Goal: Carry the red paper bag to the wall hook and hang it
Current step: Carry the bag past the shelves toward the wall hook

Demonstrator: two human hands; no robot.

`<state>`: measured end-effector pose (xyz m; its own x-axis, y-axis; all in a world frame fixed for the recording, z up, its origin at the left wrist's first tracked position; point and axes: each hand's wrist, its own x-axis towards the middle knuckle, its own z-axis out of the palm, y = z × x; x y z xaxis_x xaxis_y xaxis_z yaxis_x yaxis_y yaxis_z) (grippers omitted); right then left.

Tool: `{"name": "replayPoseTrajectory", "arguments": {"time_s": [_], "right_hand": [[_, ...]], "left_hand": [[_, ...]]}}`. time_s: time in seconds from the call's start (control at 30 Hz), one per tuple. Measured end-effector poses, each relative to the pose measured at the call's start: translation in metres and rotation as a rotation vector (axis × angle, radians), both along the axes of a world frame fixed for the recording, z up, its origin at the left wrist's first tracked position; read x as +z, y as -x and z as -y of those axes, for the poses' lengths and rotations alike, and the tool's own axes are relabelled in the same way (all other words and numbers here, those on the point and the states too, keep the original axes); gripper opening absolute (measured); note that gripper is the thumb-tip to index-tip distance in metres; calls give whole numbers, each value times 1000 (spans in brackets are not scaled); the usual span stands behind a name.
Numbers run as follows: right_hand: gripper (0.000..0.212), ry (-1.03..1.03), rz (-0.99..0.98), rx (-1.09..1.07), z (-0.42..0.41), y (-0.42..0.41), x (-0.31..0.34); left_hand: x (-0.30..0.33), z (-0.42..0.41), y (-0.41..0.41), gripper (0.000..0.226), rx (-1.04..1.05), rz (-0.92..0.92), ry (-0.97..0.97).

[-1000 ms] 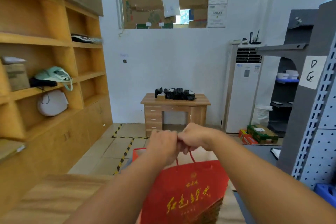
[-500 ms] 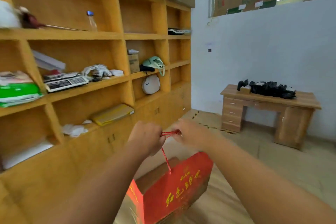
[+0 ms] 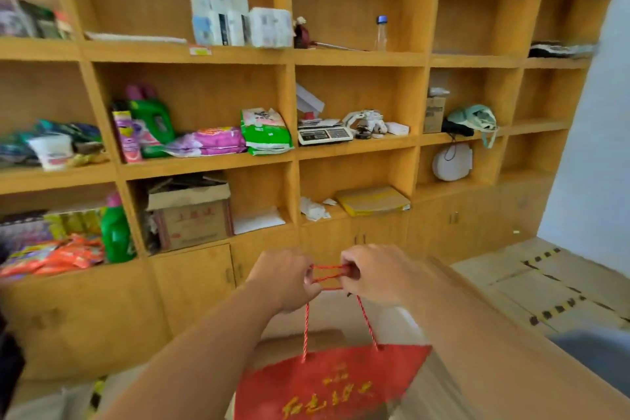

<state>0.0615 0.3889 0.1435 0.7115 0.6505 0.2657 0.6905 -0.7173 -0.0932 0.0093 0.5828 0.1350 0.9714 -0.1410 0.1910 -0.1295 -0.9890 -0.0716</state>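
The red paper bag [image 3: 327, 382] with gold lettering hangs low in front of me, its bottom cut off by the frame edge. Its red cord handles [image 3: 327, 274] are stretched taut between my two hands. My left hand [image 3: 284, 278] is closed on the left end of the cords and my right hand [image 3: 373, 274] on the right end, a short gap apart. No wall hook is in view.
A large wooden shelf unit [image 3: 293, 160] fills the view ahead, stocked with detergent bottles [image 3: 150, 126], packets, a cardboard box [image 3: 191, 215], a scale [image 3: 324, 135] and a yellow folder [image 3: 373, 199]. Closed cabinet doors [image 3: 194, 286] run below. A white wall [image 3: 593, 147] and taped floor lie at the right.
My view has swung left from the desk and back wall to face the shelf unit. My hands have pulled slightly apart, stretching the cords, with the bag still hanging below.
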Motion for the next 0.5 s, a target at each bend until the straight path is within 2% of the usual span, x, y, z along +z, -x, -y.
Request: {"name": "replayPoseTrajectory", "arguments": {"time_s": [0.17, 0.5], "right_hand": [[21, 116, 213, 166, -96, 3, -7], [21, 144, 170, 247, -205, 2, -25]], "left_hand": [[-11, -87, 22, 19, 119, -25, -16], [-30, -195, 31, 29, 215, -22, -82]]}}
